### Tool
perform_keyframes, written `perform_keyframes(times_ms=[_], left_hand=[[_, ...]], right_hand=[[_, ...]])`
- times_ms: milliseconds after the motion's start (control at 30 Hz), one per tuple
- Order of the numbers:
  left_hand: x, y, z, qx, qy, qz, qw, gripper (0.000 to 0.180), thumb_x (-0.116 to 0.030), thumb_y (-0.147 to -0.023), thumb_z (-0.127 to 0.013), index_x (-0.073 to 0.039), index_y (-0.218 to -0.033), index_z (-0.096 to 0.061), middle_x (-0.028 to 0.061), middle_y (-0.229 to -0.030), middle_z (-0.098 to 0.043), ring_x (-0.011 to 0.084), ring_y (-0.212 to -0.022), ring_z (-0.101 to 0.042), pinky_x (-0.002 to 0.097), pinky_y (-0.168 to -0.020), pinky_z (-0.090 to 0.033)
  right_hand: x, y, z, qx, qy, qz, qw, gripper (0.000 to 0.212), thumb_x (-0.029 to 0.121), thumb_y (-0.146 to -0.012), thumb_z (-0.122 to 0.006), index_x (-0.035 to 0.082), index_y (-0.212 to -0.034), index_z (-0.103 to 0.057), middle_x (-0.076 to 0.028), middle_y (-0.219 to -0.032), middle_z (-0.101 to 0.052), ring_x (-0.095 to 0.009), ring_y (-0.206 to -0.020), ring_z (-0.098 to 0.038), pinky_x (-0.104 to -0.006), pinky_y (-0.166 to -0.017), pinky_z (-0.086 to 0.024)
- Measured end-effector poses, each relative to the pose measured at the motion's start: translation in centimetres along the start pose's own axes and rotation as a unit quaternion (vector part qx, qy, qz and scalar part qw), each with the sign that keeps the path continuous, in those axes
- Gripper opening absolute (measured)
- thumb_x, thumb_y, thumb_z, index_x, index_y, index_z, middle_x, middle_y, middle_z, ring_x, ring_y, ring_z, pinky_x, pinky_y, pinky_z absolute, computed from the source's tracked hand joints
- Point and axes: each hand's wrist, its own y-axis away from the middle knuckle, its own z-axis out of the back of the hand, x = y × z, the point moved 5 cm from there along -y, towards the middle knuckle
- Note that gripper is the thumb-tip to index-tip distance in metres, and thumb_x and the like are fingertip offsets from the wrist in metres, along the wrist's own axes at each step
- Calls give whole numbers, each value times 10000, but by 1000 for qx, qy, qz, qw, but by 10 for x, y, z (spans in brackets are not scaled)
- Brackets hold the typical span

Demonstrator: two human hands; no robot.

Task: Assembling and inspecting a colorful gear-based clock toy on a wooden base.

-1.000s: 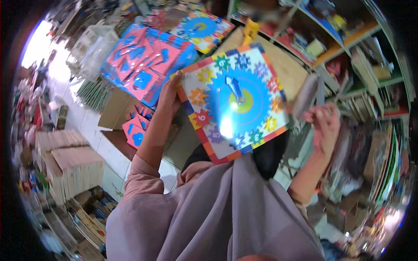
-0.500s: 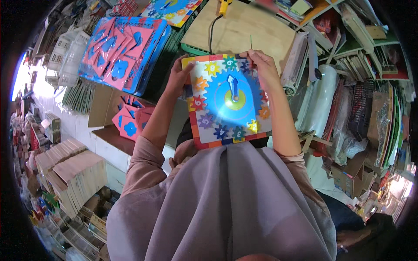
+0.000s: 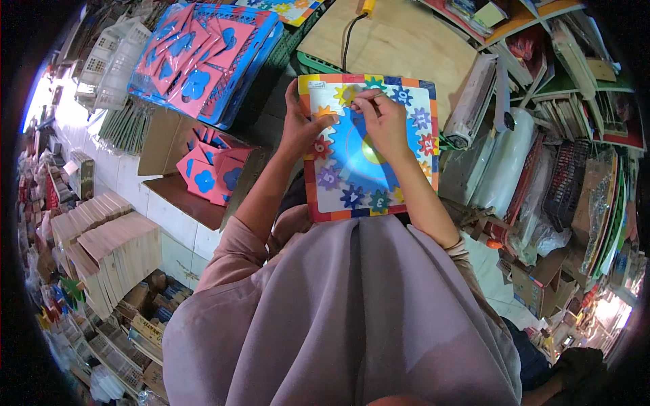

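A square toy clock board (image 3: pixel 347 162) lies tilted over my lap, with a checkered coloured border, gear-shaped number pieces and a blue round dial. My left hand (image 3: pixel 301 128) grips its left edge, thumb across the front near the orange gear. Over the upper part of the dial is my right hand (image 3: pixel 384 122), its fingers curled and pinched together beside the yellow gear (image 3: pixel 345 95). Those fingers cover the clock's pointers, and whatever they pinch is hidden. A small white label (image 3: pixel 317 85) shows at the board's upper left corner.
Ahead stands a wooden tabletop (image 3: pixel 399 40) with a cord and yellow tool handle (image 3: pixel 367 8). To the left, a blue crate (image 3: pixel 254 68) holds pink pieces with blue flowers; a cardboard box (image 3: pixel 162 139) holds more. Shelves (image 3: pixel 582 84) crowd the right.
My right hand has left the board's upper right edge and moved in over the dial, fingers pinched. My left hand's thumb now reaches further across the front, and the corner label has come into sight.
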Motion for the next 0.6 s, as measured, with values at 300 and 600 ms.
perform_keyframes(times_ms=[300,600], left_hand=[[3,-1,2,-6,-26,1,1000,1011,-37,-634,-783,1,-1383,-105,188,-1276,-417,243,-1141,-493,339,-944,-436],[17,-3,6,-25,-46,12,999,952,-106,-721,-761,-6,-1398,-99,204,-1302,-408,247,-1142,-495,345,-951,-425]], right_hand=[[-21,0,-7,-14,-45,-21,999,58,28,-887,-547,-27,-889,-565,-98,-792,-654,-135,-717,-653,-248,-638,-522],[-33,-12,-7,4,-203,-167,965,34,6,-912,-479,-19,-926,-460,-133,-779,-619,-182,-684,-650,-279,-615,-554]])
